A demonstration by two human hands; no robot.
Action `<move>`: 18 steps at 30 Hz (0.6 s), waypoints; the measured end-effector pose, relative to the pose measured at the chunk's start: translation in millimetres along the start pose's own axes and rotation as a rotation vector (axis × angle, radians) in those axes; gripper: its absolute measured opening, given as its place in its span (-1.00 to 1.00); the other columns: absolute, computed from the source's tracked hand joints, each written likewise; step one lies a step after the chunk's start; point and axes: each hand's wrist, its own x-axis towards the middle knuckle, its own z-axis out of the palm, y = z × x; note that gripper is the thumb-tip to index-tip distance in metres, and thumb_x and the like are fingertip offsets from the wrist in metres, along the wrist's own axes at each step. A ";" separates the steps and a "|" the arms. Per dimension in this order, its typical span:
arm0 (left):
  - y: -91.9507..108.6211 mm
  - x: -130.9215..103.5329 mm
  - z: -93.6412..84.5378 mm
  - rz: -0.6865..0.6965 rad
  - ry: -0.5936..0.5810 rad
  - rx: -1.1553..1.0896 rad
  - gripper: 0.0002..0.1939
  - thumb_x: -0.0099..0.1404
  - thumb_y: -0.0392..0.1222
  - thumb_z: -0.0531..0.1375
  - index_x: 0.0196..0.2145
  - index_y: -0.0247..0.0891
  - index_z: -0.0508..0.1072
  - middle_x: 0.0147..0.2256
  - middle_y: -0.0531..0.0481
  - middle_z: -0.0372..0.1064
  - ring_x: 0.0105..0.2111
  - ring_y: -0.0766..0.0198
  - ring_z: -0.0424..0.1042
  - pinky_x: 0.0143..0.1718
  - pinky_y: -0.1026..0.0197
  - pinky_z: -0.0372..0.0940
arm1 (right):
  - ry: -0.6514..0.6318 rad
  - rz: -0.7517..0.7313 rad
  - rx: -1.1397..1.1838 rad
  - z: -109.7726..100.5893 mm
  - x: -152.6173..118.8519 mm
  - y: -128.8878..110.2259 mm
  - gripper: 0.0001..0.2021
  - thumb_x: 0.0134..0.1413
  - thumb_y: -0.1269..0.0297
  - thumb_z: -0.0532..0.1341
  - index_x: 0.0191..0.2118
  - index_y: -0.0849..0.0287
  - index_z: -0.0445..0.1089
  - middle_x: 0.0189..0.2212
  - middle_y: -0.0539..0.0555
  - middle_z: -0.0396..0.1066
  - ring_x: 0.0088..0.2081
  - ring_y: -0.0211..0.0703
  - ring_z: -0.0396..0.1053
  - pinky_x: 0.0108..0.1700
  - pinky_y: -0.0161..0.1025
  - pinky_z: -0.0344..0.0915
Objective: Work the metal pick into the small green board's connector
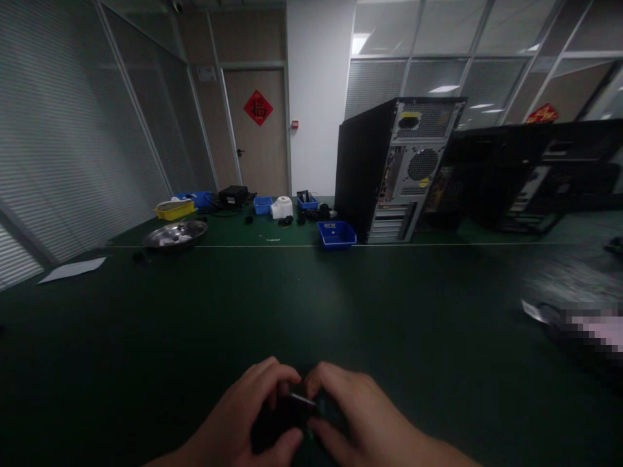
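Low in the middle of the head view, my left hand [248,408] is curled around a small dark object [287,415] with a thin shiny edge. From the other side my right hand [355,405] closes in, its thumb and forefinger bent against the same object. Both forefingers nearly meet above it. The object's kind cannot be made out, as it is dark, blurred and partly covered by my fingers. Beneath the hands lies the dark green tabletop [219,311].
A blue tray [337,235] sits beside a black computer tower [370,162]; more computer cases [530,175] stand right. A metal bowl [175,235], yellow bin [175,209] and white device [281,207] are at the back. Paper [73,269] lies left, a pale bag [579,279] right.
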 end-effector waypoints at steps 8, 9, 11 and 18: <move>-11.1 4.4 1.3 0.017 0.129 -0.183 -0.65 0.25 -0.27 0.21 0.00 -0.08 0.36 -0.21 0.01 0.29 -0.30 0.18 0.39 -0.30 0.18 0.34 | -0.077 0.027 -0.012 -14.6 -5.1 -17.0 -0.55 -0.17 0.69 0.20 -0.13 0.10 0.37 -0.15 0.05 0.49 -0.15 -0.09 0.45 -0.10 -0.27 0.31; -10.8 4.5 0.7 0.011 0.130 -0.215 -0.64 0.25 -0.28 0.21 0.01 -0.06 0.37 -0.19 0.00 0.29 -0.29 0.19 0.39 -0.29 0.18 0.34 | -0.080 0.042 -0.017 -15.3 -5.8 -18.4 -0.55 -0.15 0.68 0.22 -0.12 0.08 0.38 -0.14 0.05 0.49 -0.13 -0.07 0.45 -0.07 -0.26 0.30; -10.3 4.2 -0.2 -0.003 0.124 -0.283 -0.62 0.25 -0.29 0.24 0.02 -0.05 0.37 -0.13 -0.01 0.29 -0.26 0.18 0.42 -0.25 0.17 0.37 | -0.091 0.055 -0.015 -15.5 -6.3 -19.2 -0.55 -0.14 0.66 0.26 -0.11 0.07 0.39 -0.12 0.05 0.49 -0.11 -0.06 0.45 -0.06 -0.24 0.30; -14.5 2.6 2.2 -0.069 0.077 -0.505 -0.62 0.29 -0.27 0.25 0.05 -0.10 0.35 -0.14 -0.04 0.45 -0.18 0.11 0.51 -0.11 0.08 0.40 | -0.102 0.030 0.007 -11.6 -0.9 -12.5 -0.63 -0.11 0.59 0.36 -0.14 0.15 0.41 -0.12 0.06 0.50 -0.12 -0.08 0.47 -0.09 -0.27 0.32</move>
